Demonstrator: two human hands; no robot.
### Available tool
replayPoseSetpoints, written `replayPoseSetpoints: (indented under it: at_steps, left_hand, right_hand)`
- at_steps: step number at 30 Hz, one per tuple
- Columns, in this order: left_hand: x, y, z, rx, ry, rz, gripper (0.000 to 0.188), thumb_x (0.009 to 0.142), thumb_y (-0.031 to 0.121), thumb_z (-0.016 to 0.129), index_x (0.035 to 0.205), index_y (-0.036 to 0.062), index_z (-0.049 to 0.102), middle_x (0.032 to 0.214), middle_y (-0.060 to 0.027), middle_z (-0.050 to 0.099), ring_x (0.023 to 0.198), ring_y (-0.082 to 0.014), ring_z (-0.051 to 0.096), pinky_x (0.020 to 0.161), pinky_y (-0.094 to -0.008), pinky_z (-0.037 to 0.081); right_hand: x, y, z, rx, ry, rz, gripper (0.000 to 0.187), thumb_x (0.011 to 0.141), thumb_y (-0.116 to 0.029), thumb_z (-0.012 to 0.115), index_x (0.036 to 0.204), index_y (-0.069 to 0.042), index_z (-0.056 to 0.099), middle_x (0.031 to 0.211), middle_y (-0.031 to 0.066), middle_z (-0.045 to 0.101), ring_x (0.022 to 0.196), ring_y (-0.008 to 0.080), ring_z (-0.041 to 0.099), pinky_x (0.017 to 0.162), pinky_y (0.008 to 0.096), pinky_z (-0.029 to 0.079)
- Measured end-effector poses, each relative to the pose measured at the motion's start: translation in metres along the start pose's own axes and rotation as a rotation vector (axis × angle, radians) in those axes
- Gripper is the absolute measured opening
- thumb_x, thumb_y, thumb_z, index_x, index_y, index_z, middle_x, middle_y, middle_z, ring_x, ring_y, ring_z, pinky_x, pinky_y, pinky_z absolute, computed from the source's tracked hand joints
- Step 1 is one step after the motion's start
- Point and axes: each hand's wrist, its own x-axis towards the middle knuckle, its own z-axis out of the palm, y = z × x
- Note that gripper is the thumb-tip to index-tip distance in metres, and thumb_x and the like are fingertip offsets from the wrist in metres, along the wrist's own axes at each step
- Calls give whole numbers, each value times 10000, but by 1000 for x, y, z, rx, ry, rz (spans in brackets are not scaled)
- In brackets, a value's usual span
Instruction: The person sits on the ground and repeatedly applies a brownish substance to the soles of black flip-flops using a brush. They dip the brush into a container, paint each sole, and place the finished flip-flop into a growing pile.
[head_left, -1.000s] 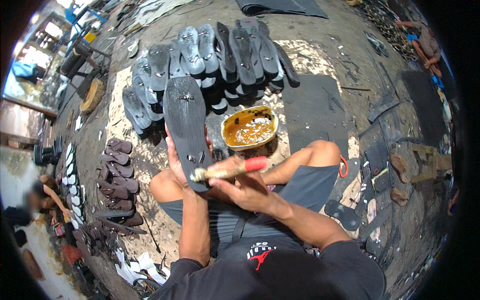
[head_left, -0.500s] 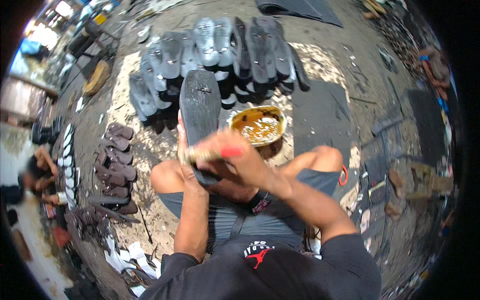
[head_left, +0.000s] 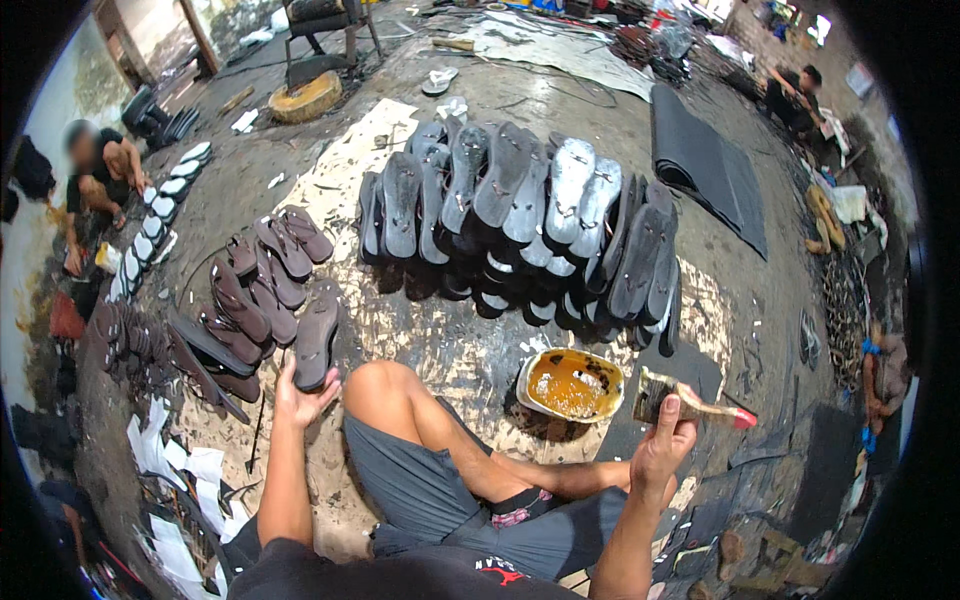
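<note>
My left hand (head_left: 300,402) holds a dark brown sandal sole (head_left: 318,335) by its heel end, tilted up beside a pile of brown soles (head_left: 268,278). Off to the right, my right hand (head_left: 664,448) grips a paintbrush (head_left: 705,400) with a red-tipped handle. Its dark bristles point left, toward an oval tub (head_left: 526,392) of amber liquid, and stay apart from it. Beyond the tub, many black and grey soles (head_left: 500,180) stand in overlapping rows on a stained, pale sheet (head_left: 400,335).
Black sheet material (head_left: 705,170) lies at the far right. At left, a person (head_left: 95,180) crouches by a row of white-topped soles (head_left: 150,225); another person (head_left: 795,98) sits far right. White scraps (head_left: 185,465) lie near my left arm. A round wood block (head_left: 305,97) stands farther back.
My left hand has moved left and down, to the brown pile. My right hand and the paintbrush have swung right, away from the black sole they were over. The view has shifted.
</note>
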Motion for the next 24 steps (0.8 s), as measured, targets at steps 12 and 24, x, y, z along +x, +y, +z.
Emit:
replayPoseSetpoints:
  at_steps: [12,24]
  left_hand:
    - [93,99,200,559,-408,613,479,1013,258,662,1394,0,529,1290,-63,634,1104,-149,622,855,-314,557]
    - [315,106,413,1821,9,884,679,883,618,646,1041,-32,763,1159,-260,712,1120,-384,679,955,-473,525]
  right_hand:
    - [8,13,17,-202,47,161,341,1021,-260,663,1225,8,612,1112,20,621,1029,107,542,954,272,420]
    - [45,-37,1,-568,267,85,432,1027,-323,655,1257,40,608,1066,9,609,968,86,515,888,262,418]
